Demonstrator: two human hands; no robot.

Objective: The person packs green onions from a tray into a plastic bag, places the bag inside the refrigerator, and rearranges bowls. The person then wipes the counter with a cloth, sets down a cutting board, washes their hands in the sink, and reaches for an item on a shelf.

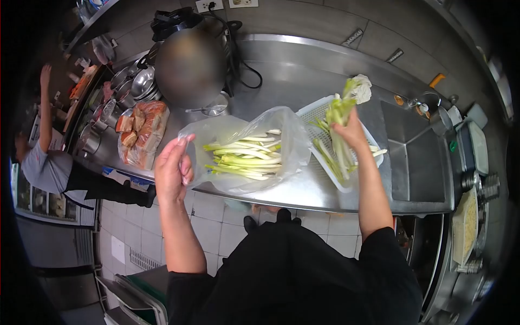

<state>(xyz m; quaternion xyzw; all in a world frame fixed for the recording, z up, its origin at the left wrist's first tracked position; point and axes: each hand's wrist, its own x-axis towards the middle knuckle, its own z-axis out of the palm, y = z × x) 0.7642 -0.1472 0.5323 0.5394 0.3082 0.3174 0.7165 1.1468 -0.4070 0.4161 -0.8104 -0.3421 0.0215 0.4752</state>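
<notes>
With its fingers closed, my left hand (174, 167) pinches the rim of a clear plastic bag (292, 143) and holds its mouth spread. Trimmed scallions (244, 160), white and pale green, lie inside the bag. My right hand (352, 132) is wrapped around a bunch of scallions (339, 111) above a white perforated basket (310, 117). More stalks lie in that basket, partly hidden by my right hand and the bunch. A crumpled white cloth or paper (362, 89) sits just behind the bunch.
Bagged bread-like pieces (146, 135), metal bowls (143, 84) and a small glass bowl (216, 105) stand left and behind on the steel counter (281, 70). A sink (417, 157) is at the right. A co-worker (46, 168) stands at far left with an arm raised.
</notes>
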